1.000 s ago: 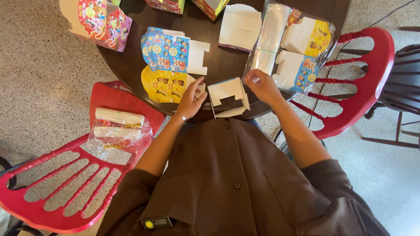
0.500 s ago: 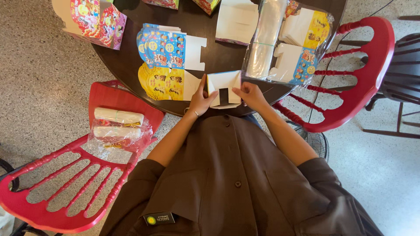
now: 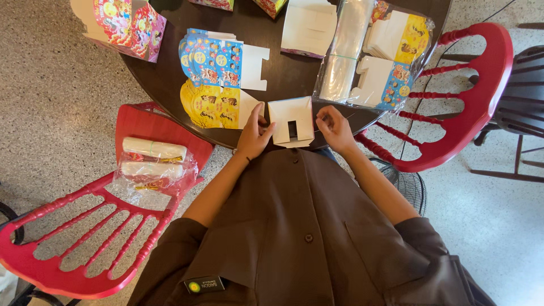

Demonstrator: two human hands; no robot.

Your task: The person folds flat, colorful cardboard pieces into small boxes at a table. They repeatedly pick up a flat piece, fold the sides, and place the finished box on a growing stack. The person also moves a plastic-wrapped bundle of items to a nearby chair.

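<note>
Now, head view: at frame centre, the left hand (image 3: 254,133) pinches the white box blank (image 3: 291,120) on the table (image 3: 283,76) edge; the right hand (image 3: 335,128), half-curled, holds nothing. Folding seems underway; next likely needs both hands on the flaps.

I see a white cardboard box blank (image 3: 292,120), half folded (plain inner side up), with a rectangular notch cut into its near side, sitting at the table's (image 3: 283,73) near edge.

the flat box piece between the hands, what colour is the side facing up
Plain white, seen in the head view: the flat box piece.
</note>
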